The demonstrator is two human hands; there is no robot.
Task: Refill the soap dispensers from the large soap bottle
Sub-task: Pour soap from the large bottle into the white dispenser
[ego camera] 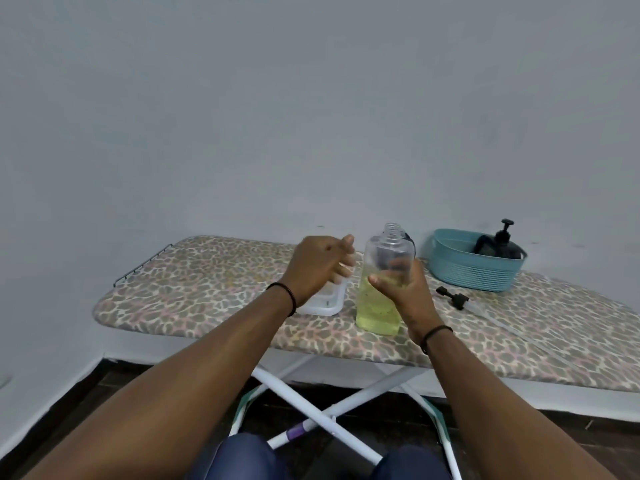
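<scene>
Nearest the camera are the person's knees (311, 459) in dark blue cloth, with the crossed white legs (332, 407) of an ironing board standing on the dark floor just beyond them. Both bare forearms reach forward over the near edge of the ironing board (207, 289), which wears a leopard-print cover and serves as the work surface; each wrist carries a thin black band.

The right hand (405, 299) wraps the clear soap dispenser (382, 296) from its right side, thumb across the near face and fingers (398, 266) curled round the far face, seen through the plastic. The dispenser stands upright on the board near its middle, its threaded neck open with no pump fitted, and yellow-green soap fills roughly its lower half.

The left hand (320, 268) hovers just left of the dispenser, above a small clear plastic container (325, 301) that lies on the board. Its fingers are loosely bent; whether they grasp anything I cannot tell, since the hand is blurred and the palm faces away.

To the right, on the board, lies a black pump head (453, 297) with its clear tube trailing off toward the right edge. Farther back and right sits a teal slotted basket (474, 271) against the pale wall, holding a dark bottle with a black pump (502, 242) and something dark beside it. A wire rest (142, 266) edges the far left end of the board.
</scene>
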